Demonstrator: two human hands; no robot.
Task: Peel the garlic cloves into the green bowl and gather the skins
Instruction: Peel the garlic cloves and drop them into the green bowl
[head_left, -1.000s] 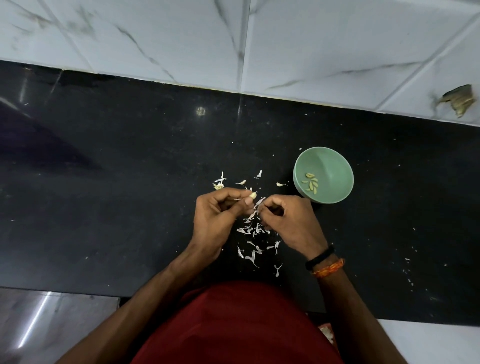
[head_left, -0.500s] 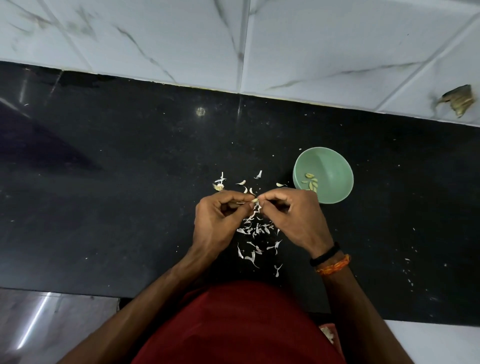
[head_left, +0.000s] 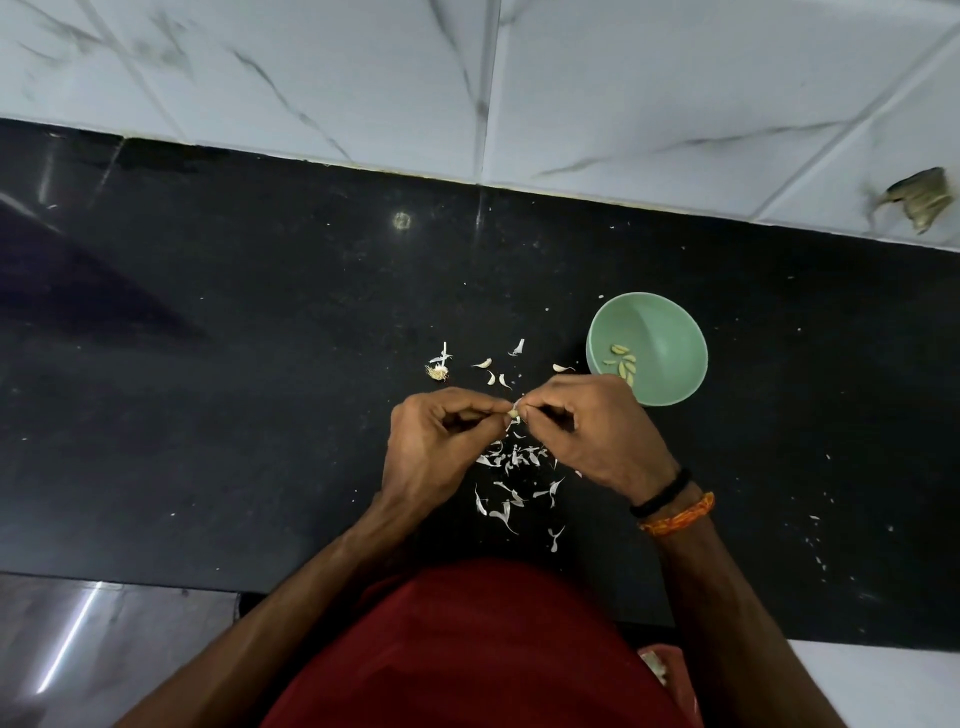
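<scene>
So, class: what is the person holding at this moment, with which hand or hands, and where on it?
A garlic clove, pinched between the fingertips of the left hand and right hand, one at each end. Which end is the root cannot be told.

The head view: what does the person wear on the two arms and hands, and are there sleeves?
Both forearms are bare; no sleeve shows on either. The right wrist carries a thin black band and, just behind it, a twisted orange thread bracelet. The left hand and right hand show no rings or gloves. The left wrist has nothing on it.
</scene>
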